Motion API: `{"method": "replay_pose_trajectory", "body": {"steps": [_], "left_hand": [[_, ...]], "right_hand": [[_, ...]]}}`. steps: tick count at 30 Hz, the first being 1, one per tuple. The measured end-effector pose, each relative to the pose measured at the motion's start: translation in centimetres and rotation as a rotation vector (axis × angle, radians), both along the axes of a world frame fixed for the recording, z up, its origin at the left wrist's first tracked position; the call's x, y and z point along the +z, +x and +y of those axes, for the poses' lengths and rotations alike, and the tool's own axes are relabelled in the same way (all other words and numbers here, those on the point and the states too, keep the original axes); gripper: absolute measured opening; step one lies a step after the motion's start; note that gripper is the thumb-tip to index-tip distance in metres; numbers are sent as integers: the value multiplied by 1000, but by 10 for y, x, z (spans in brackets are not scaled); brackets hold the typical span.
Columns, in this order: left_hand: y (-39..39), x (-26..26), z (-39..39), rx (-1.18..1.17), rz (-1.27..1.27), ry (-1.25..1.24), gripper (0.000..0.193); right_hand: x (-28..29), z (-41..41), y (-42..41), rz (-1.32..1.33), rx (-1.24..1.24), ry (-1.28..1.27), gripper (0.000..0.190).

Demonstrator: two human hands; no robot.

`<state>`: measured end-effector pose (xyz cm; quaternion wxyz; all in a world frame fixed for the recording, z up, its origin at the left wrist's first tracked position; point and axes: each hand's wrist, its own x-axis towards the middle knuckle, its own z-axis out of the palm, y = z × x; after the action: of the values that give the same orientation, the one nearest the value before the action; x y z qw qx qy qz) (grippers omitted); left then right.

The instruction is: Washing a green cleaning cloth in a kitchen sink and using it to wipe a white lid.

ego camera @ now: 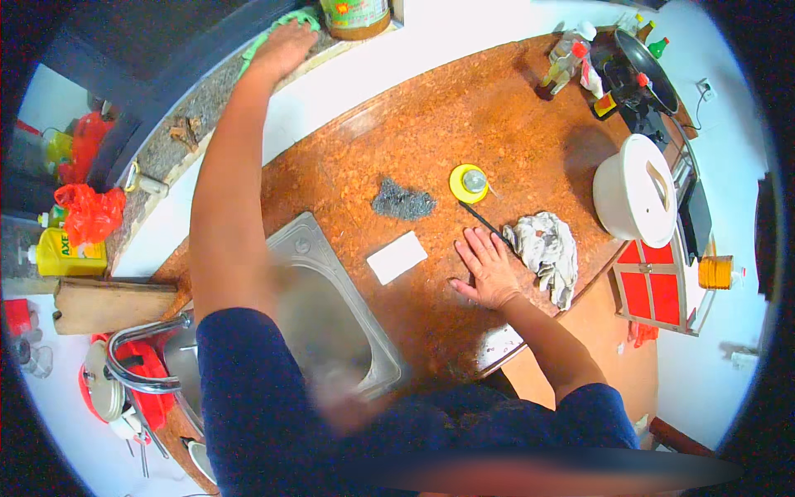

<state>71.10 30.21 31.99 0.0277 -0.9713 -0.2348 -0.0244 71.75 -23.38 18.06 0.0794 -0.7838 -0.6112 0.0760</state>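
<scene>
My left hand (289, 48) reaches far out to the stone window sill (218, 102) and presses a green cloth (302, 17) against it. A large labelled jar (357, 18) stands on the sill just beside that hand. My right hand (487, 268) lies flat on the brown speckled countertop (428, 323), fingers spread and holding nothing. Close to its fingers are a crumpled grey-white rag (546, 251) and a thin black stick (481, 220). Farther in lie a white rectangular block (397, 258), a steel wool scourer (404, 200) and a yellow round item with a grey knob (469, 183).
A steel sink (372, 345) lies below my left arm, with a curved faucet (115, 357) to its left. A white lidded pot (621, 192), bottles (568, 53) and a frying pan (646, 71) stand on the right. A yellow detergent bottle (71, 261) and red bag (92, 211) sit left.
</scene>
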Motion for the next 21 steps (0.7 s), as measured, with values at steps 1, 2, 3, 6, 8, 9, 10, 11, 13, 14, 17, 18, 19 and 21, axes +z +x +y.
{"method": "replay_pose_trajectory", "body": {"steps": [1, 2, 3, 6, 8, 9, 10, 11, 13, 14, 17, 18, 19, 21], "left_hand": [[6, 0, -21, -23, -7, -5, 57], [7, 8, -46, -47, -76, -113, 56], [-3, 19, -53, -45, -139, -208, 54], [-5, 44, -67, 90, -357, -377, 60], [-1, 71, -98, 235, -551, -226, 80], [6, 71, -105, 230, -555, -221, 80], [17, 64, -109, 136, -739, -232, 89], [27, 59, -112, 37, -920, -244, 99], [45, 54, -110, 2, -927, -350, 117], [52, 50, -112, 26, -999, -373, 119], [63, 47, -115, 101, -1099, -406, 124], [65, 48, -118, 101, -1120, -433, 123], [65, 49, -121, 103, -1140, -459, 122], [62, 48, -123, 142, -1121, -428, 119]], "right_hand": [[-1, -6, 2, -7, -23, -5, 71], [-2, -12, 4, -11, -42, -8, 71], [-2, -9, 3, -9, -33, 2, 71], [-1, -7, 4, -4, -34, 23, 71], [-1, -9, 3, 2, -36, 47, 70], [-1, -9, 2, -2, -39, 55, 70], [0, -9, 2, 5, -37, 52, 70], [0, -9, 2, 11, -36, 48, 70], [0, -9, 3, 19, -38, 52, 69], [-2, -9, 3, 28, -31, 50, 69], [0, -11, 3, 51, -35, 60, 68], [1, -11, 3, 47, -37, 62, 68], [2, -12, 3, 44, -38, 63, 68], [1, -13, 3, 47, -40, 76, 68]]}}
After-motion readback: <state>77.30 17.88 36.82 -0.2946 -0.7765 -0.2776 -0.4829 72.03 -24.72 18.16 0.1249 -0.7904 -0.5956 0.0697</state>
